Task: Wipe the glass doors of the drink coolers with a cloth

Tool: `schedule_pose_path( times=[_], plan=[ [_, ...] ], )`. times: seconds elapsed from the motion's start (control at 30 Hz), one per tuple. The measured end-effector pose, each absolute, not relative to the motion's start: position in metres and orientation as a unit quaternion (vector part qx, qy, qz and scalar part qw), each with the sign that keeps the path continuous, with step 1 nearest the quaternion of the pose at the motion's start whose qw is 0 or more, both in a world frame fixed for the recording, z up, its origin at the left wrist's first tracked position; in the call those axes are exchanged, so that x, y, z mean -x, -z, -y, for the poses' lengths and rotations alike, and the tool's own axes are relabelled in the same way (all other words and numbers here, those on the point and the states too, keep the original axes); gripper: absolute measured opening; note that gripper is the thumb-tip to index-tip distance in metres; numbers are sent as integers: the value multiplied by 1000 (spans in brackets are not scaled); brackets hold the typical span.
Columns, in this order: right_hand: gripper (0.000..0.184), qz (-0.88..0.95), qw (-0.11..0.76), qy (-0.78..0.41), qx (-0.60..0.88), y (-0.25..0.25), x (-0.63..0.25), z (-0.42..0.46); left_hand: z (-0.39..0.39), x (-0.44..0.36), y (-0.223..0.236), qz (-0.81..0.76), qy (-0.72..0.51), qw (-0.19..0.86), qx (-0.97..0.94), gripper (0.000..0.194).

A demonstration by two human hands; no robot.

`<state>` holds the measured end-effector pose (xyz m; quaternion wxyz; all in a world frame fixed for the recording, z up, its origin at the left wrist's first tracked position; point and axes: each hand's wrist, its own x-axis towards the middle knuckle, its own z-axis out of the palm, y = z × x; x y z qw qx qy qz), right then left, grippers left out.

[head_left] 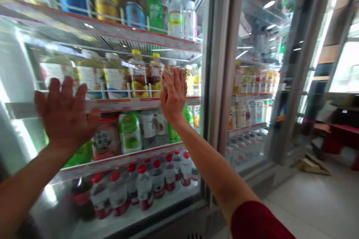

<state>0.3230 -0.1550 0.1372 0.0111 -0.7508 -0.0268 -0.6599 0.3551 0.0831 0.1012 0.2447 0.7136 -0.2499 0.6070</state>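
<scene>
My right hand (174,95) presses a crumpled, light-brown cloth (167,76) against the glass door of a drinks fridge, level with the shelf of juice and tea bottles. Most of the cloth is hidden under my fingers. At the left, my left hand (66,114) is raised with its fingers spread and holds nothing. It is slightly blurred, and I cannot tell whether its palm touches the glass. Behind the hands stand yellow-capped tea bottles (138,73) and white-capped bottles (113,78).
Red-capped water bottles (145,186) fill the bottom shelf. Above stand cans and a green bottle (155,9). A metal door frame (221,63) divides this door from a second glass door at the right. A yellowish object (314,165) lies on the pale floor (305,198).
</scene>
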Motion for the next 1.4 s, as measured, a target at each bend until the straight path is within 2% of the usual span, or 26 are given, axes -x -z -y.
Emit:
schedule_pose_path(
  times=[0.07, 0.17, 0.3, 0.37, 0.43, 0.57, 0.63, 0.77, 0.83, 0.9, 1.07, 1.13, 1.3, 1.4],
  plan=[
    [43, 168, -39, 645, 744, -126, -330, 132, -94, -355, -104, 227, -652, 127, -712, 62],
    [41, 301, -90, 628, 712, -119, -331, 127, -95, -357, -104, 197, -668, 80, -713, 62],
    [44, 161, 85, 737, 651, -138, -336, 162, -91, -356, -104, 191, -670, 74, -714, 58],
    [45, 127, 135, 753, 631, -140, -338, 161, -91, -354, -105, 189, -670, 72, -714, 58],
    [45, 179, 106, 733, 648, -130, -337, 142, -92, -352, -104, 186, -670, 68, -715, 58],
    [39, 314, -27, 655, 686, -104, -331, 114, -94, -353, -104, 185, -677, 59, -710, 58],
    [38, 273, -8, 677, 683, -103, -330, 135, -94, -354, -104, 186, -677, 58, -709, 58],
    [41, 106, 126, 782, 601, -110, -334, 208, -93, -354, -104, 187, -672, 63, -714, 60],
    [44, 87, 156, 802, 570, -105, -335, 218, -93, -355, -103, 188, -673, 65, -713, 60],
    [46, 135, 135, 782, 594, -94, -333, 202, -94, -355, -103, 190, -674, 63, -711, 60],
    [43, 264, 3, 678, 686, -76, -325, 164, -94, -357, -103, 197, -672, 71, -711, 60],
    [42, 223, 21, 710, 667, -82, -327, 187, -94, -357, -103, 197, -670, 77, -712, 60],
    [43, 51, 167, 804, 568, -93, -338, 232, -93, -355, -103, 192, -671, 70, -713, 60],
    [45, 133, 138, 767, 612, -78, -334, 189, -93, -355, -103, 194, -672, 76, -711, 60]
  ],
)
